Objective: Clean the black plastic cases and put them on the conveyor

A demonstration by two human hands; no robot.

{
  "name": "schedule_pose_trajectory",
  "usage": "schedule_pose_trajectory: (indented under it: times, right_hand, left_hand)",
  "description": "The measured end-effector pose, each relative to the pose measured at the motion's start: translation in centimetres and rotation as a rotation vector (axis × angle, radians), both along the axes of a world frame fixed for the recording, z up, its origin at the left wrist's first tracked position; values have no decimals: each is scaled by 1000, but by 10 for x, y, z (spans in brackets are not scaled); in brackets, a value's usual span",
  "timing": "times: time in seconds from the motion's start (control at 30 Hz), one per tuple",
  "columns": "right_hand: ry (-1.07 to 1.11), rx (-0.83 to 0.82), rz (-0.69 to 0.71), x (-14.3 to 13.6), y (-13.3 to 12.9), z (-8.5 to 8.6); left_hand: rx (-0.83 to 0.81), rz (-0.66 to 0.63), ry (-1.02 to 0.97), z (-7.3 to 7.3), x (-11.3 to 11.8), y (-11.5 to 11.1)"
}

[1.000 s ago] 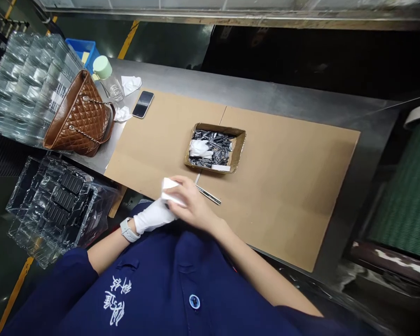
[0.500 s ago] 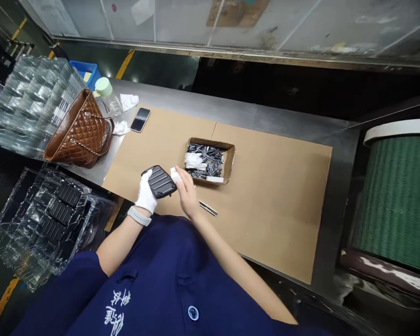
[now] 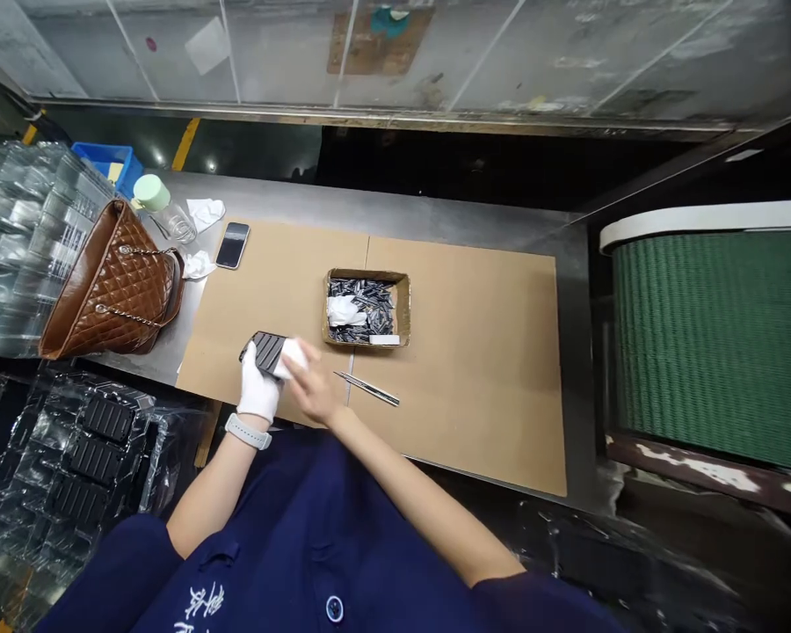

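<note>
Left hand (image 3: 259,393), gloved, is gripping the black part (image 3: 267,351) over the cardboard (image 3: 481,378), left of the box (image 3: 403,309). Bare right hand (image 3: 315,387) is pinching a white piece (image 3: 293,355), apparently pressing it on the part; blurry there.

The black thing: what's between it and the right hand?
A white block, in the head view. The right hand holds it at one end of the black thing; I can't tell if block and thing touch.

The ribbed part (image 3: 267,349) is black, the glove (image 3: 258,394) white, the quilted bag (image 3: 124,283) brown
</note>
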State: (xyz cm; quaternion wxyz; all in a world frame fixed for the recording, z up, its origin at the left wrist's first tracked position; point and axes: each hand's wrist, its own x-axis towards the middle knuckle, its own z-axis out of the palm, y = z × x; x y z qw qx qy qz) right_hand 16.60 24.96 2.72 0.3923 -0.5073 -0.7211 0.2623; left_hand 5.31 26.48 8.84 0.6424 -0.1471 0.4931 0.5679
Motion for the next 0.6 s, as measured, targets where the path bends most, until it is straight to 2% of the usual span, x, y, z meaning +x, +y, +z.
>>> schedule_pose_trajectory:
  times: [0.07,0.17,0.23,0.27,0.3,0.37,0.47,0.53,0.6]
  right_hand:
    - [23,-91,-213,17,30,-9]
    - [58,-159,-451,62,79,-23]
    - [96,-195,-556,82,97,-27]
    - [121,-207,-576,83,98,-26]
    - [151,-217,-567,77,93,-22]
    - [216,-239,-451,49,70,-8]
    - [295,-276,-126,-10,23,22]
    - [322,-265,1,-39,1,42]
    - [332,-235,47,-53,-8,58]
  left_hand:
    - [21,-28,6,2,-13,3]
    - [98,-92,0,6,-33,7]
    - [154,-119,-12,9,-42,10]
    - [186,-122,-19,11,-45,12]
    - [226,-129,-34,13,-48,14]
    - [331,-158,-85,17,-48,20]
    - [445,-220,-159,22,-43,31]
    - [437,-239,-157,25,-38,38]
    - [366,-268,-79,25,-33,42]
